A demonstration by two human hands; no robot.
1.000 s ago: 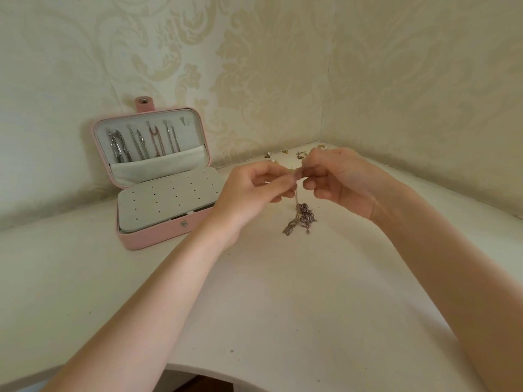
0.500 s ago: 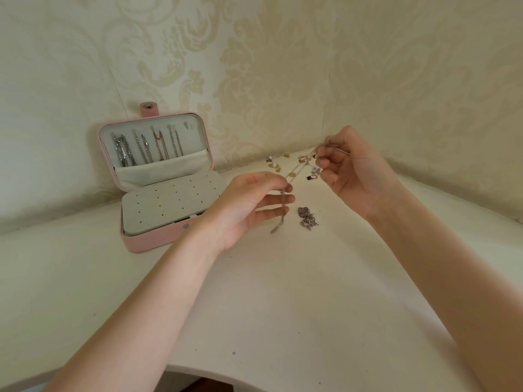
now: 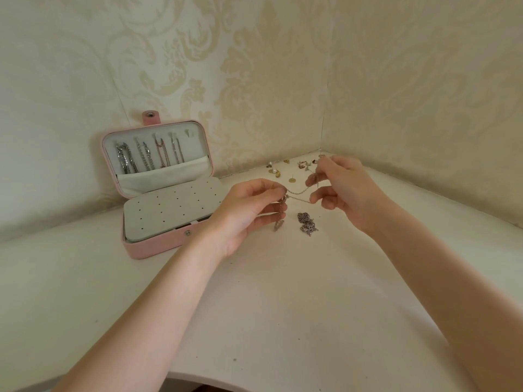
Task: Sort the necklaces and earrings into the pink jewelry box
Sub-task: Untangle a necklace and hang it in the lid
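The pink jewelry box (image 3: 152, 248) stands open at the left, its lid leaning on the wall with several necklaces (image 3: 147, 155) hung inside. Its grey earring panel (image 3: 167, 207) has rows of small holes. My left hand (image 3: 249, 210) and my right hand (image 3: 343, 188) pinch a thin silver necklace (image 3: 300, 190) stretched between them above the table; one end dangles below my left fingers. A bunched silver chain (image 3: 307, 223) lies on the table under the hands. Several small earrings (image 3: 291, 168) are scattered near the corner.
The white table (image 3: 254, 321) fits into a corner of cream patterned walls (image 3: 396, 94). Its curved front edge runs along the bottom of the view. The box sits close to the left wall.
My hands drew apart and pulled one necklace out of the bunch, leaving the rest of the tangle on the table. The right hand then came down closer to the left, chain still taut.
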